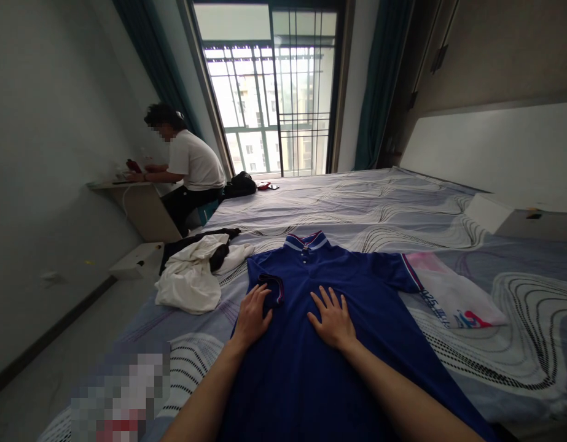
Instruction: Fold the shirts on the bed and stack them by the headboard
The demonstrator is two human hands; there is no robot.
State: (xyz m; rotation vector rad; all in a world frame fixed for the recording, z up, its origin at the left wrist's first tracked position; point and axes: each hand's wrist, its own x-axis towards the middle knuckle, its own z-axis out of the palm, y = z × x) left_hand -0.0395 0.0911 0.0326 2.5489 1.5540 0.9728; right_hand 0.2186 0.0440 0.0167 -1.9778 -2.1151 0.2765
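A dark-blue, short-sleeved cloth polo shirt (297,368) lies front up on a grey-lilac patterned bedsheet (320,212), directly beneath both my hands, its striped collar (317,243) pointing away from me. My left hand (252,316), fingers extended and thumb set apart, rests at the shirt's left edge, fingertips on the red-and-white-trimmed left sleeve (277,285), which is folded inward over the chest. My right hand (333,319), palm down and fingers fanned wide, lies on the chest below the buttons (304,258), gripping nothing. The right sleeve (396,273) extends outward, its cuff meeting a white-and-pink printed sheet or bag (462,294).
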